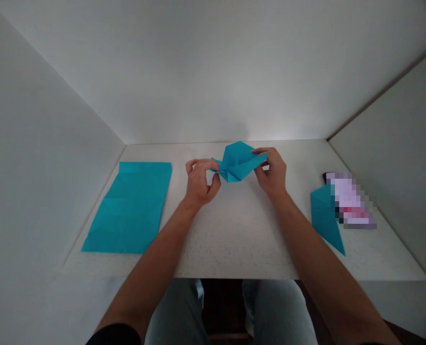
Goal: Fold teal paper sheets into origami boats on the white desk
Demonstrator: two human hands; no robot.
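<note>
A folded piece of blue paper [238, 162] is held up over the far middle of the white table, between my two hands. Its narrow left end is pinched by my left hand [201, 182], thumb below and fingers above. My right hand [271, 171] grips the pointed right end, with the thumb underneath. The middle of the paper bulges into a wide, raised flap with creases at its lower left. My fingertips hide parts of both ends.
A flat sheet of blue paper [133, 206] with faint creases lies on the table [230, 239] at the left. On the right, another folded blue piece [322, 213] lies beside a blurred-out flat object [352, 201]. White walls [220, 72] enclose the back and sides.
</note>
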